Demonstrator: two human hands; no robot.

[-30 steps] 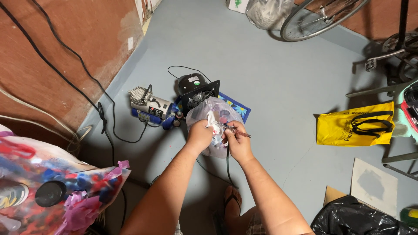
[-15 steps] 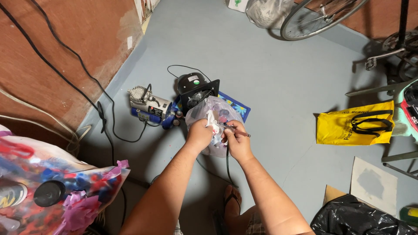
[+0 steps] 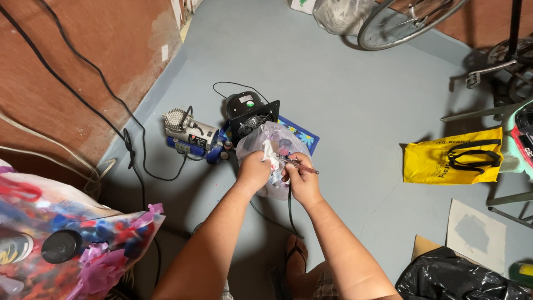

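1. The slim metal airbrush [image 3: 300, 165] with a black hose was pinched in the right hand [image 3: 302, 180], above the grey floor [image 3: 355, 100].
2. The left hand [image 3: 254, 171] clutched a crumpled clear plastic bag [image 3: 269, 145] with paint-stained tissue.
3. Just beyond sat a black box fan [image 3: 251, 114] and a small blue compressor [image 3: 191, 136] to its left.

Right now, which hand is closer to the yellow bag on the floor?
The right hand. It is on the yellow bag's side of the plastic bag that both hands hold; the left hand is on the far side.
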